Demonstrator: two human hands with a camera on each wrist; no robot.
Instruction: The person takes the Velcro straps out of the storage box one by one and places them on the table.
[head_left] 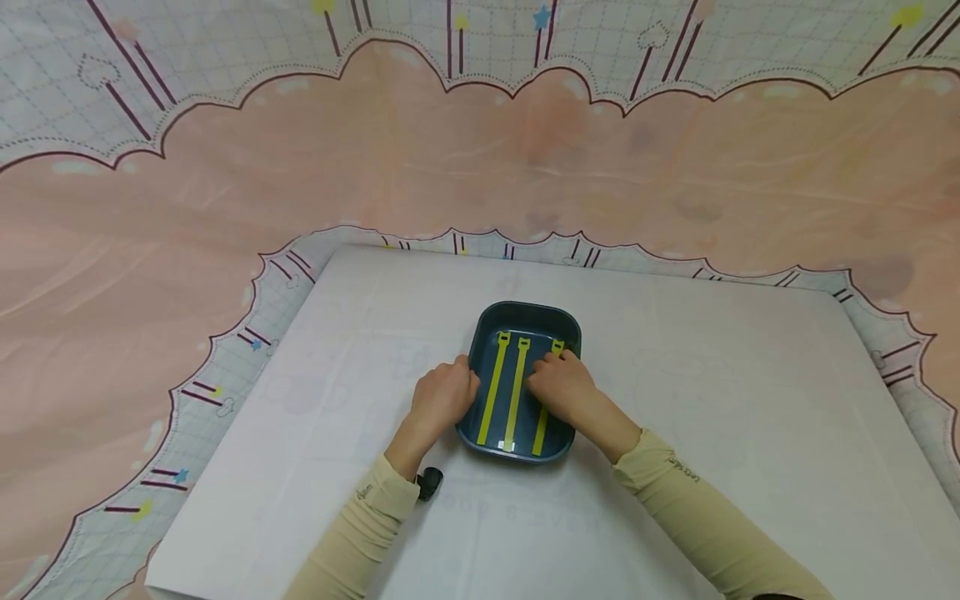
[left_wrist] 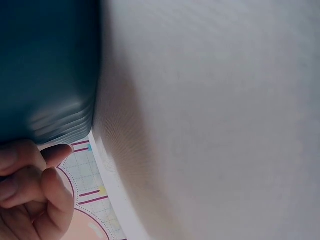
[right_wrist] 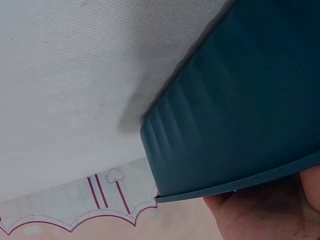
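A dark blue, rounded rectangular basin (head_left: pixel 517 312) stands on the white tabletop. Inside it, three yellow cable ties lie lengthwise: a left tie (head_left: pixel 492 392), a middle tie (head_left: pixel 516 392) and a right tie (head_left: pixel 539 435). My left hand (head_left: pixel 444 390) holds the basin's left rim, and its curled fingers (left_wrist: pixel 52 192) show beside the ribbed wall in the left wrist view. Over the right tie, my right hand (head_left: pixel 566 385) reaches inside and covers its middle; its fingertips are hidden. The right wrist view shows part of that hand (right_wrist: pixel 265 215) behind the basin's rim.
The white tabletop (head_left: pixel 750 400) stretches out around the basin. A small black object (head_left: pixel 429 483) sits at the left wrist, by the sleeve cuff. Patterned cloth (head_left: pixel 525 167) in peach and white lies beyond the table edges.
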